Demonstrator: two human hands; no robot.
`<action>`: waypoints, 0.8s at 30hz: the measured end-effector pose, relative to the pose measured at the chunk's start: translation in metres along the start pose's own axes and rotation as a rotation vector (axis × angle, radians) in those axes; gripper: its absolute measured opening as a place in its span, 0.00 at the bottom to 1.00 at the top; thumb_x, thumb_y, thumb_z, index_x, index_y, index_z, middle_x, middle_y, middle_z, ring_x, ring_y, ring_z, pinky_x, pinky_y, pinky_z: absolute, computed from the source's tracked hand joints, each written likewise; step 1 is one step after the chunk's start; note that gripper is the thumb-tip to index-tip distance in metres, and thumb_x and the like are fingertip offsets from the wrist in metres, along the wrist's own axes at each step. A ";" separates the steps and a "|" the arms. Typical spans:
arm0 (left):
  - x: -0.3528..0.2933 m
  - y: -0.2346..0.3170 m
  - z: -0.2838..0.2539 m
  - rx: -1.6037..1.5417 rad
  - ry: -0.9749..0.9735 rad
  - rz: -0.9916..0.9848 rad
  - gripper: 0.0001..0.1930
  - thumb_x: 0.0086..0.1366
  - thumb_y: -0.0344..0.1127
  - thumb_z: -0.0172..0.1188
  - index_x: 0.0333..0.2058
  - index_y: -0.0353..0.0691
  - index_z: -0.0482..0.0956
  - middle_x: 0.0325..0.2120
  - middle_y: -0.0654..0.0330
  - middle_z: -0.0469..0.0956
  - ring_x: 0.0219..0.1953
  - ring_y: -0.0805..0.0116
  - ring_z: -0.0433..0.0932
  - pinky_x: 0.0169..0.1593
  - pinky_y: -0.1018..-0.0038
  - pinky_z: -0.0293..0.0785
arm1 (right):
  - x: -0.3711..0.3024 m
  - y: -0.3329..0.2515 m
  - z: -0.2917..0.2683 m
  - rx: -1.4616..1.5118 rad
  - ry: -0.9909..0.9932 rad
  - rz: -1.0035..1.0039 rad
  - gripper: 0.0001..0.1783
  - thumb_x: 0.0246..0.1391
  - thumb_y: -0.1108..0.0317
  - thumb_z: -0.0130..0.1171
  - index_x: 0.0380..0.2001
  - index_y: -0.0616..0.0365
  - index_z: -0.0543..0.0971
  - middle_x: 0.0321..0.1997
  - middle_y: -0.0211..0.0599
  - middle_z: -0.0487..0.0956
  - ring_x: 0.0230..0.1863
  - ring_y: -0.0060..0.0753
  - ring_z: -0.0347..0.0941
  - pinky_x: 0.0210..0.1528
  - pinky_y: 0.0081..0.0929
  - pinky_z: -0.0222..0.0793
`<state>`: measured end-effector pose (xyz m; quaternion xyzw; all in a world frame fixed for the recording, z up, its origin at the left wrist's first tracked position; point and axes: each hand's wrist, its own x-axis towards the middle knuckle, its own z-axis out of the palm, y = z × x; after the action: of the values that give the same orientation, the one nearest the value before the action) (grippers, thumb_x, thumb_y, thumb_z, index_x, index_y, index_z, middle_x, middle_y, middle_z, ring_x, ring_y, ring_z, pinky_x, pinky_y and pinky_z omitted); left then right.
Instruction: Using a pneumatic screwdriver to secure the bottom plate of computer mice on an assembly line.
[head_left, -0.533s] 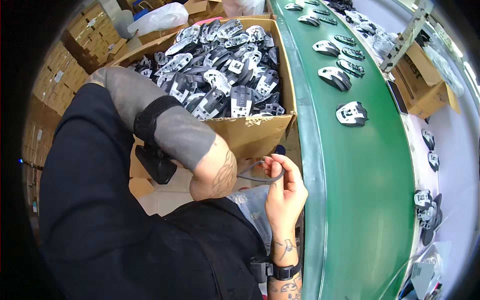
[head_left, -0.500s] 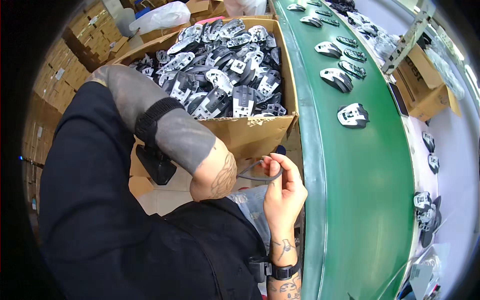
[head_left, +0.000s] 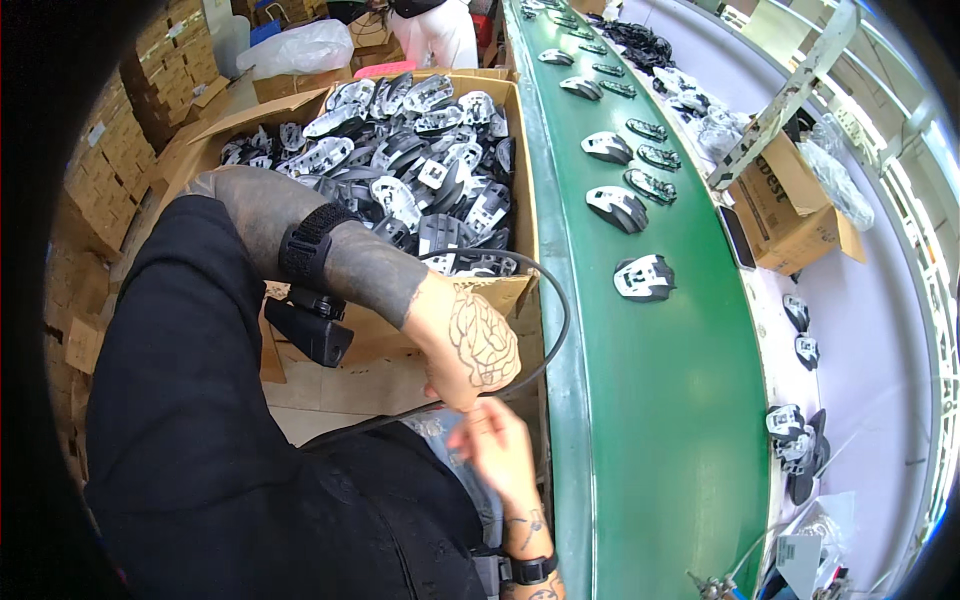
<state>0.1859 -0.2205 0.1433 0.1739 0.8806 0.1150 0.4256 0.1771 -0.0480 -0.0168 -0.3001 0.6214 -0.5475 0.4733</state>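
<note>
A dark grey cable (head_left: 566, 312) bows out in a wide loop to the right of my hands, over the belt's near edge. Another stretch of it trails left across my lap. My left hand (head_left: 478, 345), back turned up and fingers mostly hidden beneath, is closed on the cable. Just below it my right hand (head_left: 498, 452) has its fingers curled, the tips meeting the cable at the left hand's lower edge. Ahead of my left forearm stands a cardboard box (head_left: 528, 170) heaped with black-and-white computer mouse shells (head_left: 395, 200).
A green conveyor belt (head_left: 650, 420) runs along my right, carrying mouse shells (head_left: 643, 278) and black frame-like parts (head_left: 650, 186). Beyond it lie a phone (head_left: 737, 237), an open carton (head_left: 785, 205) and more shells (head_left: 790, 432). Stacked boxes line the left; a person in white trousers (head_left: 442, 38) stands behind.
My right hand has moved left and down to meet my left hand. The cable, a small loop at my right fingertips before, now swings out in a large arc. The whole view has shifted.
</note>
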 end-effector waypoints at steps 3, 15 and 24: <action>0.005 -0.007 -0.006 -0.045 0.077 0.077 0.10 0.42 0.37 0.60 0.19 0.35 0.80 0.16 0.52 0.77 0.22 0.55 0.77 0.28 0.64 0.71 | 0.001 -0.001 0.021 0.221 -0.404 -0.020 0.20 0.65 0.61 0.40 0.55 0.60 0.66 0.34 0.33 0.77 0.26 0.16 0.70 0.28 0.13 0.67; 0.043 -0.035 -0.029 0.037 0.690 0.164 0.18 0.58 0.46 0.56 0.19 0.37 0.76 0.15 0.49 0.74 0.20 0.52 0.76 0.25 0.64 0.72 | 0.020 -0.045 0.008 0.367 0.081 -0.117 0.18 0.63 0.59 0.47 0.34 0.66 0.75 0.25 0.40 0.79 0.23 0.23 0.74 0.28 0.20 0.72; 0.014 0.002 -0.063 0.003 0.077 -0.108 0.31 0.59 0.62 0.52 0.15 0.37 0.77 0.13 0.58 0.75 0.18 0.61 0.75 0.26 0.69 0.72 | 0.021 -0.067 -0.019 0.220 0.491 -0.208 0.14 0.62 0.64 0.49 0.31 0.66 0.75 0.21 0.35 0.77 0.19 0.20 0.71 0.23 0.17 0.69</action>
<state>0.1280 -0.2162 0.1726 0.1223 0.9046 0.0970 0.3966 0.1421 -0.0736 0.0417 -0.1677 0.6201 -0.7136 0.2796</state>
